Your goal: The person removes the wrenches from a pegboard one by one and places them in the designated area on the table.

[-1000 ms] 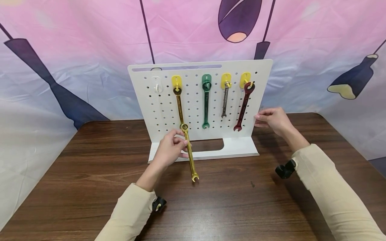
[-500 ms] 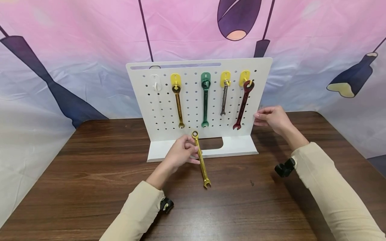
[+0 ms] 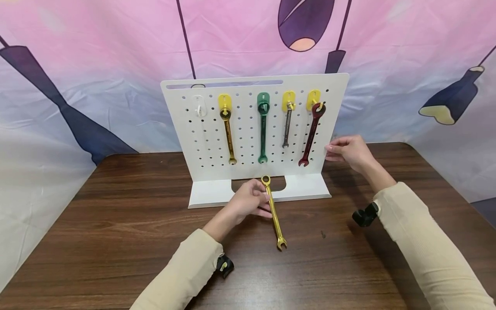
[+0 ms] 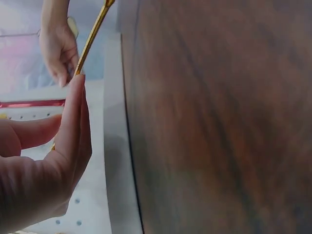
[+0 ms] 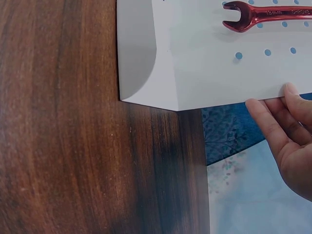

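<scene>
In the head view my left hand (image 3: 249,201) pinches a gold ratcheting combination wrench (image 3: 274,214) near its ring end, the open end slanting down toward me, in front of the white pegboard stand (image 3: 211,146). The left wrist view shows the wrench (image 4: 91,41) running up past my fingertips. At the board's right edge my right hand (image 3: 351,151) grips it between thumb and fingers; the right wrist view shows the thumb over that edge. On the board hang a darker gold wrench (image 3: 229,140), a green wrench (image 3: 263,135), a small silver wrench (image 3: 287,127) and a red wrench (image 3: 311,137).
A white hook (image 3: 199,107) at the board's upper left bears nothing. The stand's white base (image 3: 211,193) rests on the dark wood table (image 3: 128,228). Behind hangs a printed cloth (image 3: 240,38).
My left hand has carried the gold wrench right and toward me, away from the hanging darker gold wrench. My right hand stays at the board's edge.
</scene>
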`<state>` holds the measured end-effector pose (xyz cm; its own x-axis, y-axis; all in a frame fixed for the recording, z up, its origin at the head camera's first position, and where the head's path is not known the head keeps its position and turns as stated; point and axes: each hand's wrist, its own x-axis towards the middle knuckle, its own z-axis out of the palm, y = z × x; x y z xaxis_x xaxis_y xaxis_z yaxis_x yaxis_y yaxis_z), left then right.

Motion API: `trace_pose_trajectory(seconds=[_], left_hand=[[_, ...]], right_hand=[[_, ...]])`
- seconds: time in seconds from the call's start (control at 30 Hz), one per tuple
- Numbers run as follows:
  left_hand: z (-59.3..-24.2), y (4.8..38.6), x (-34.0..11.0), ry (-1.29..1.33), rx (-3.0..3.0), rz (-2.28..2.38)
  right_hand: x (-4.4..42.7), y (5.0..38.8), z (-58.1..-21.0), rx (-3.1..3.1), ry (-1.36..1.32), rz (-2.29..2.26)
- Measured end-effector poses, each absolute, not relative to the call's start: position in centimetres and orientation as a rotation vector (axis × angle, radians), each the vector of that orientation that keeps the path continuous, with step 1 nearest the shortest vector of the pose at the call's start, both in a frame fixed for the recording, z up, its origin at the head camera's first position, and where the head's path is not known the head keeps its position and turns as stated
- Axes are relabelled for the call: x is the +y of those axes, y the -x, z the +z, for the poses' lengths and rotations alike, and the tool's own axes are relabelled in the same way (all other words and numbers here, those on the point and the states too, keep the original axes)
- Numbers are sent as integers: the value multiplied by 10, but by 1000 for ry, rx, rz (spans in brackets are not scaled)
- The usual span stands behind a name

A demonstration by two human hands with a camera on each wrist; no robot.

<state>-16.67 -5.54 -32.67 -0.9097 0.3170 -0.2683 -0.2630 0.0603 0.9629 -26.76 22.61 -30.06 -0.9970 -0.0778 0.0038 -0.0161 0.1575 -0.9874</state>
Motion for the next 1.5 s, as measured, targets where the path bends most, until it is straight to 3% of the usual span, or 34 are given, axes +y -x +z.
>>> trace_pose_trajectory(seconds=[0.73, 1.5], left_hand=[[-340, 160, -27, 59, 1812, 1800], [-343, 156, -25, 110, 1851, 1680]], right_hand=[[226, 267, -300, 2386, 92, -1965], [226, 266, -300, 2405, 80, -1940]])
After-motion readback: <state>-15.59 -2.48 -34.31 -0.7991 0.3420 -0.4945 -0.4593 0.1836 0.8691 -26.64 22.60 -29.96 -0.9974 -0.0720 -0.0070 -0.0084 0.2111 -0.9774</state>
